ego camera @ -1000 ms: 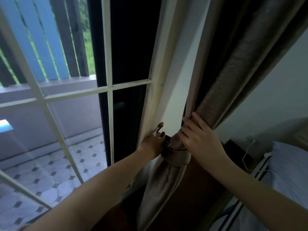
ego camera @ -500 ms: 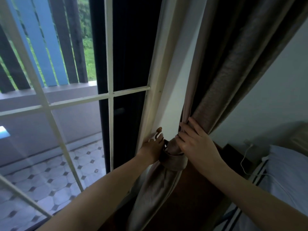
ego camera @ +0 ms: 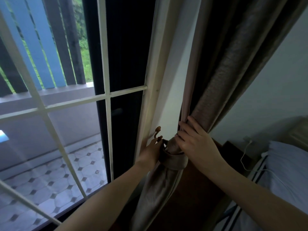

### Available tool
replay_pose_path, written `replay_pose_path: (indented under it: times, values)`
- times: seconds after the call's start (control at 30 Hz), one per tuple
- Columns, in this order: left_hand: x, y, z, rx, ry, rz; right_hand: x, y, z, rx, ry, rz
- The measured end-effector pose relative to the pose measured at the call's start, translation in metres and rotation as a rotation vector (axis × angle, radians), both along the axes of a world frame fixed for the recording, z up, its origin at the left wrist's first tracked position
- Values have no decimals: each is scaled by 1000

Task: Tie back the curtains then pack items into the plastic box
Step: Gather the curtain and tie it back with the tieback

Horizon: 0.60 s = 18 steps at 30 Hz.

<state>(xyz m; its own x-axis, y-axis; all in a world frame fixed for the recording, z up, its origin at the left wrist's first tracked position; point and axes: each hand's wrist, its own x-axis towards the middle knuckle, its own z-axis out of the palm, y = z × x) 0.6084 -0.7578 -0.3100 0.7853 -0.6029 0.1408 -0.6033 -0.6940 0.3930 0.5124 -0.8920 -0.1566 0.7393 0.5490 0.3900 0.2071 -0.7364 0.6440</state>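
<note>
A: Where was the curtain (ego camera: 216,77)?

B: Gathered into one thick bunch to the right of the window (ego camera: 106,104), against a strip of white wall (ego camera: 168,97) beside the frame. It fell from the upper right to a narrow waist, then hung loose below.

A: What cinched it?

B: A tieback (ego camera: 175,161) of the same beige-brown cloth, wrapped round that waist. Its left end ran toward a small brown hook (ego camera: 157,130) fixed at the frame's edge.

A: And the left hand (ego camera: 150,151)?

B: It reached up from below, fingertips bunched on the tieback's end, just under the hook's lower knob. It looked like a pinch on that end. Whether the loop sat on the hook, I could not tell.

A: The right hand (ego camera: 195,142)?

B: It grasped the curtain just above the tieback, fingers curled round the front of the bunch, the thumb out of sight behind the cloth.

A: Anything else nearby?

B: At the right, a pale pillow (ego camera: 288,164), with a white cable (ego camera: 242,157) trailing down the wall toward it. Through the glass, a tiled balcony floor (ego camera: 50,189) and a railing of blue and dark slats (ego camera: 41,47), with greenery beyond.
</note>
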Motion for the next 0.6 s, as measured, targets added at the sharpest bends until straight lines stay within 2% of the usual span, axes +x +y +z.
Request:
replay_pose_path:
  times: [0.17, 0.2, 0.23, 0.3, 0.33, 0.4, 0.53, 0.6]
  values:
    - [-21, 3, 25, -883, 345, 269, -7, -3, 1, -71, 16, -26]
    - [-25, 6, 28, -983, 400, 277, -11, -3, 0, -75, 18, -41]
    - [-29, 7, 31, -997, 428, 271, -14, -4, -2, -70, 22, -54]
    - [-38, 8, 32, -799, 313, 232, -20, -6, -8, -48, 27, -59]
    - [-42, 8, 32, -645, 173, 193, -23, -7, -11, -36, 25, -54]
    - [-48, 11, 32, -475, -62, 101, -24, -9, -13, -11, 16, -40]
    - [-45, 18, 39, -277, -266, -22, -21, -11, -10, 34, 25, -20]
    - [-42, 17, 46, -149, -312, -120, -19, -14, -10, 32, 46, 8]
